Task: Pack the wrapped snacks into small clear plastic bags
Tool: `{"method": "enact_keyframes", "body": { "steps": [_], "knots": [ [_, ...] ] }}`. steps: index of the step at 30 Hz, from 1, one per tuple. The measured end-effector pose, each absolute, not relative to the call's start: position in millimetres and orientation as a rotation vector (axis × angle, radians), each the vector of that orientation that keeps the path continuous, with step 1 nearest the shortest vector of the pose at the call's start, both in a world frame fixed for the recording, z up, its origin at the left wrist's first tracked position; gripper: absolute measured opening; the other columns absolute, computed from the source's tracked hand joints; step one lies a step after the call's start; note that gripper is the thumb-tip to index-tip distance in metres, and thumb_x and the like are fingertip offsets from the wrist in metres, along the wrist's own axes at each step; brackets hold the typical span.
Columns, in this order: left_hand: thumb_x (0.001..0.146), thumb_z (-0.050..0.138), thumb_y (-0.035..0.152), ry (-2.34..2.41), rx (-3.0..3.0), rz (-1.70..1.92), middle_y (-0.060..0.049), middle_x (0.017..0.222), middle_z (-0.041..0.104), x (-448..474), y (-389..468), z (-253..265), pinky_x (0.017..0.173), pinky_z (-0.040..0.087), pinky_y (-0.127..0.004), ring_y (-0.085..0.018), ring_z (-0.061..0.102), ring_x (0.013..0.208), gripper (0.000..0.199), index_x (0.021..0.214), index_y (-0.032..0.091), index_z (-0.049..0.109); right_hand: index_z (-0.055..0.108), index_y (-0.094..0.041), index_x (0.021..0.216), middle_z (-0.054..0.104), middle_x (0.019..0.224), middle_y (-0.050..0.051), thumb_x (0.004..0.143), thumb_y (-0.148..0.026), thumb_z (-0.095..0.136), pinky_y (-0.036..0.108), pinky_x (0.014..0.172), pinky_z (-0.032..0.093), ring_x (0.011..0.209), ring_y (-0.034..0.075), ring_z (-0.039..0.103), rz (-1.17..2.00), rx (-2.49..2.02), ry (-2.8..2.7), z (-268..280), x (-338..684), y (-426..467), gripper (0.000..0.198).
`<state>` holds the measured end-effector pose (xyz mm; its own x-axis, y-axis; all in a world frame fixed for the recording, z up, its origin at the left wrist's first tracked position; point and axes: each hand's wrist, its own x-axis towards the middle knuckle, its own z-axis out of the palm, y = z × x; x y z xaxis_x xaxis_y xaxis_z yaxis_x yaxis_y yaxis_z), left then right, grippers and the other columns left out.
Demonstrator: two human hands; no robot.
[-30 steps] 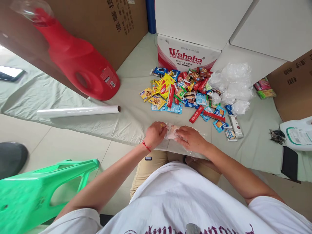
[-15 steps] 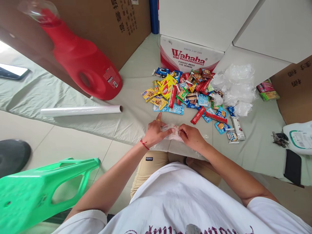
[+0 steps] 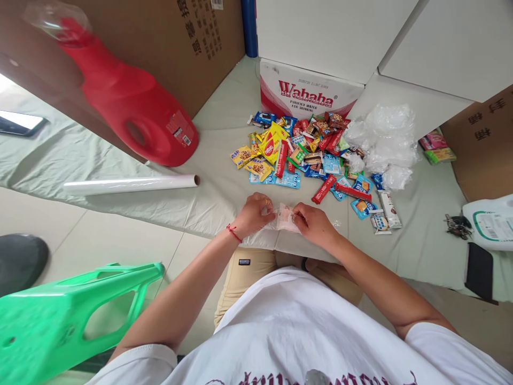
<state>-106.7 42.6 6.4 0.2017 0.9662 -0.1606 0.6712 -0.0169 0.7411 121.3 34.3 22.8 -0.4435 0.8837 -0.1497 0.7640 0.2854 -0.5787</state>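
Note:
Between my two hands lies a small pale pink packet [image 3: 286, 217] with clear plastic film [image 3: 271, 224] around it, low over the cloth near my lap. My left hand [image 3: 255, 215] has its fingers curled together in a pinch on the film at the packet's left side. Closed on the packet's right end is my right hand [image 3: 315, 223], thumb and fingers pressed together. Just beyond them is a pile of wrapped snacks [image 3: 298, 149], with yellow, red and blue wrappers. Two red snack bars [image 3: 324, 189] lie at its near edge.
Crumpled clear plastic [image 3: 387, 141] is heaped right of the snacks, before a Wahaha carton [image 3: 310, 91]. On the left are a red jug [image 3: 136, 107] and a white film roll [image 3: 132, 184]. Keys [image 3: 458, 226] and a white bottle [image 3: 491, 222] sit at the right. A green stool [image 3: 48, 315] stands below.
My left hand's outstretched fingers have curled in, and the hand has drawn slightly back and left, uncovering more of the pink packet. My right hand keeps its grip.

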Motion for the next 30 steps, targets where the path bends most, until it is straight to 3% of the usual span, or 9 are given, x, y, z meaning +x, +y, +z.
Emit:
{"method": "enact_keyframes", "body": {
  "steps": [4, 7, 10, 14, 17, 22, 27, 30],
  "knots": [
    [0.076, 0.061, 0.024, 1.568, 1.567, 0.584, 0.004, 0.067, 0.053, -96, 37, 10, 0.063, 0.039, -0.027, -0.015, 0.049, 0.065, 0.013, 0.068, 0.022, 0.05, 0.063, -0.021, 0.099, 0.074, 0.092, 0.004, 0.098, -0.02, 0.053, 0.027, 0.071, 0.036, 0.082, 0.019, 0.064, 0.85, -1.575, -2.341, 22, 118, 36, 0.01],
    [0.073, 0.064, 0.02, 1.688, 1.398, 0.667, 0.006, 0.058, 0.048, -84, 39, 14, 0.057, 0.032, -0.026, -0.013, 0.046, 0.057, 0.018, 0.065, 0.022, 0.048, 0.062, -0.02, 0.098, 0.073, 0.092, 0.004, 0.097, -0.018, 0.054, 0.027, 0.071, 0.036, 0.082, 0.019, 0.063, 0.85, -1.607, -2.355, 24, 115, 38, 0.009],
    [0.078, 0.065, 0.023, 1.643, 1.205, 0.707, 0.006, 0.055, 0.052, -68, 39, 18, 0.056, 0.037, -0.025, -0.013, 0.052, 0.054, 0.018, 0.068, 0.022, 0.051, 0.062, -0.019, 0.098, 0.073, 0.093, 0.005, 0.098, -0.018, 0.052, 0.027, 0.07, 0.035, 0.082, 0.019, 0.063, 0.846, -1.615, -2.376, 27, 111, 39, 0.01],
    [0.088, 0.055, 0.019, 1.678, 1.507, 0.654, -0.003, 0.073, 0.067, -44, 17, 23, 0.063, 0.045, -0.028, -0.017, 0.063, 0.069, 0.016, 0.077, 0.02, 0.066, 0.062, -0.019, 0.096, 0.073, 0.091, 0.005, 0.098, -0.019, 0.052, 0.028, 0.068, 0.033, 0.081, 0.02, 0.063, 0.845, -1.637, -2.367, 29, 110, 39, 0.01],
    [0.095, 0.049, 0.019, 1.829, 1.935, 0.584, -0.01, 0.1, 0.071, -28, -13, 20, 0.068, 0.048, -0.031, -0.023, 0.067, 0.091, 0.024, 0.1, 0.019, 0.073, 0.062, -0.02, 0.094, 0.072, 0.087, 0.004, 0.095, -0.015, 0.054, 0.027, 0.066, 0.032, 0.078, 0.019, 0.062, 0.906, -1.613, -2.346, 30, 114, 42, 0.009],
    [0.099, 0.046, 0.016, 1.829, 2.316, 0.385, -0.016, 0.118, 0.067, -12, -39, 6, 0.072, 0.054, -0.035, -0.028, 0.062, 0.107, 0.04, 0.136, 0.011, 0.06, 0.063, -0.02, 0.085, 0.068, 0.073, -0.002, 0.089, -0.016, 0.062, 0.024, 0.059, 0.031, 0.065, 0.014, 0.058, 1.152, -1.56, -2.321, 33, 130, 56, 0.006],
    [0.1, 0.045, 0.016, 1.807, 2.369, 0.244, -0.014, 0.113, 0.066, -10, -33, 1, 0.072, 0.055, -0.035, -0.027, 0.061, 0.107, 0.038, 0.133, 0.014, 0.062, 0.069, -0.02, 0.088, 0.07, 0.075, -0.001, 0.085, -0.014, 0.063, 0.024, 0.061, 0.037, 0.068, 0.014, 0.061, 1.193, -1.509, -2.352, 39, 157, 70, 0.009],
    [0.101, 0.046, 0.018, 1.821, 2.336, 0.234, -0.015, 0.114, 0.064, -12, -31, 1, 0.071, 0.055, -0.034, -0.027, 0.061, 0.105, 0.034, 0.129, 0.016, 0.065, 0.072, -0.02, 0.09, 0.073, 0.08, 0.002, 0.086, -0.014, 0.06, 0.026, 0.066, 0.041, 0.071, 0.017, 0.062, 0.915, -1.667, -2.275, 44, 182, 77, 0.014]
  ]
}}
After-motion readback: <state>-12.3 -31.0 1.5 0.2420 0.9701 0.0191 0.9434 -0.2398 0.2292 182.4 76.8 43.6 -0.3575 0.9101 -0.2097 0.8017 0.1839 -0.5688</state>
